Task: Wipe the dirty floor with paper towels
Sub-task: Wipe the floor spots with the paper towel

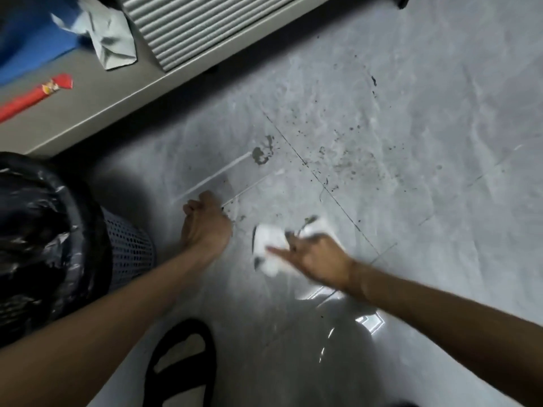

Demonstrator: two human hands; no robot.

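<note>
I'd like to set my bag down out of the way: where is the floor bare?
The floor lies bare at far right, beyond the dirt specks, and close by, between the sandal and the right forearm. It is crowded at left: bin, left hand, paper towel and right hand sit close together.

Glossy grey marbled tile floor (pixel 440 83), crumpled white paper towel (pixel 269 245) with dark smudges lying on it just toward 6 o'clock of centre, loose dark dirt specks (pixel 346 160) scattered at the towel's 1 o'clock, grey mud blot (pixel 261 155) at its 12 o'clock
</note>
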